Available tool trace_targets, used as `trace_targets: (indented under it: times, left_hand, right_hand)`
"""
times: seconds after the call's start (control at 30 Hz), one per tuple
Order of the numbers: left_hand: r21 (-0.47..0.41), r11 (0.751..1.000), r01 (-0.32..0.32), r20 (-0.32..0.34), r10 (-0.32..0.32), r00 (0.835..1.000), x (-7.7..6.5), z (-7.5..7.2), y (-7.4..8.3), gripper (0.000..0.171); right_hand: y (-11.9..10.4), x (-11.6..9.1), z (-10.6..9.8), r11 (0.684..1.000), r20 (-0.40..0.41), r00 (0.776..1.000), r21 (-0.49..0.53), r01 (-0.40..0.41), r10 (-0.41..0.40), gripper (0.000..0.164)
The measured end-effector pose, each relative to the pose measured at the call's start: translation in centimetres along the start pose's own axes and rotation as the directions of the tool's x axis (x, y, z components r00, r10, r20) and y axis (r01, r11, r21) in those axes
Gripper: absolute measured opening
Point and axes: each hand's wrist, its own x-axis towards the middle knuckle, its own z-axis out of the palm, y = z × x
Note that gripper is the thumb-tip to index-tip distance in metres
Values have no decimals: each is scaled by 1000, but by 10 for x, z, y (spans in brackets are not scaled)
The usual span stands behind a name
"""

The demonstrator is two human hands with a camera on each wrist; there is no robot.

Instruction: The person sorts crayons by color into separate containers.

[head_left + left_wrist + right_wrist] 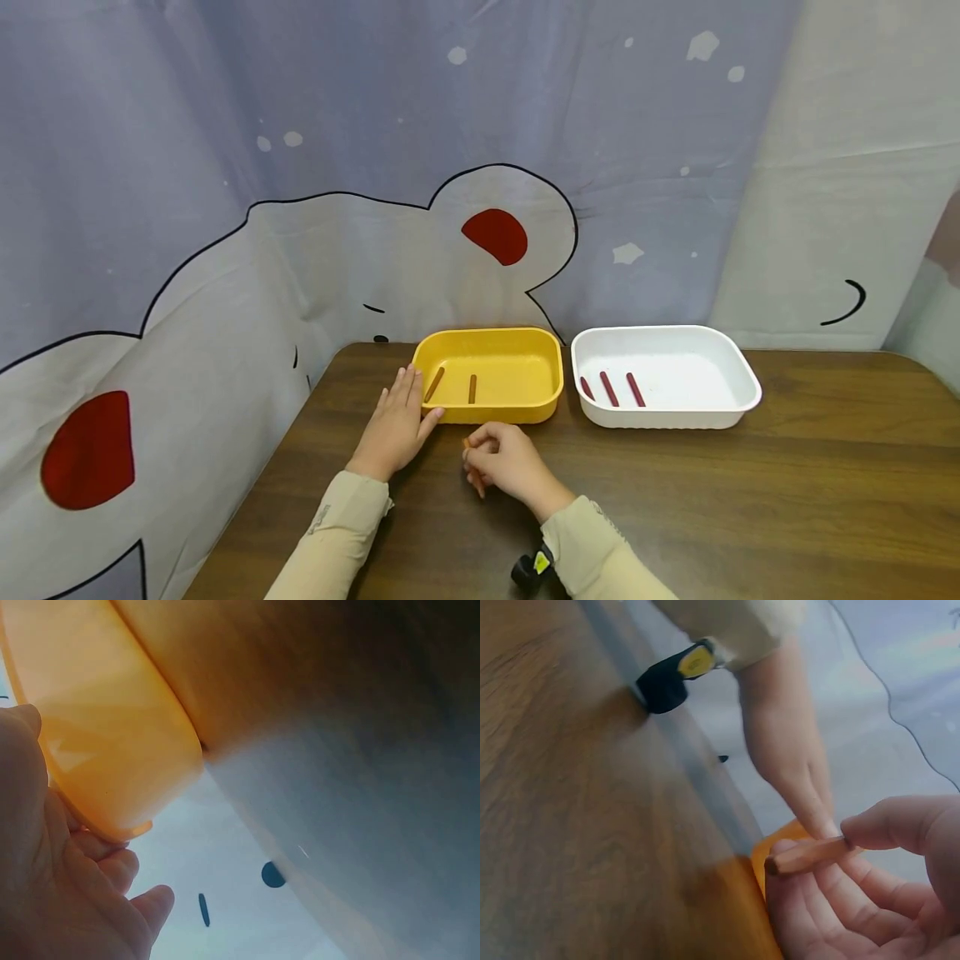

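Observation:
My left hand rests on the left edge of a yellow plastic tray, its fingers straight along the rim in the head view. In front of that tray, my right hand pinches a short orange-brown stick between thumb and fingers, above the table. Two brown sticks lie apart inside the yellow tray, one slanted near my left hand and one nearly straight further right. The left wrist view shows my fingers against the tray's outer rim, with the tray's inside hidden.
A white tray stands right of the yellow one, holding three dark red sticks towards its left side. Both trays sit at the back of a brown wooden table. A printed curtain hangs behind. A black wrist camera is on my right wrist.

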Motion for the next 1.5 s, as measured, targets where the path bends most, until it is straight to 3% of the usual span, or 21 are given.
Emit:
trace_targets:
  times: [0.27,0.4,0.83,1.1,1.3,1.5]
  left_hand:
    - [0,1000,2,0,-2,1000,-1,-3,1,76]
    - [-1,1000,0,-11,0,1000,-1,-3,1,76]
    - [1,1000,-13,-31,13,999,-1,-3,-2,76]
    - [-3,1000,-9,-16,9,1000,-1,-2,-2,76]
    - [-3,1000,-13,-15,13,1000,-1,-2,-2,76]
    - [3,1000,-12,-4,12,1000,-1,0,-1,76]
  right_hand:
    - [-8,1,-9,978,10,999,207,-35,34,23]
    - [-10,3,-13,967,6,999,252,-42,42,25]
    - [-23,22,-40,971,-66,998,238,-8,25,22]
    - [-34,36,-59,971,-124,990,237,-33,64,23]
    - [-32,45,-65,971,-219,971,236,-46,99,22]
    - [-33,55,-68,975,-304,949,222,-13,82,22]
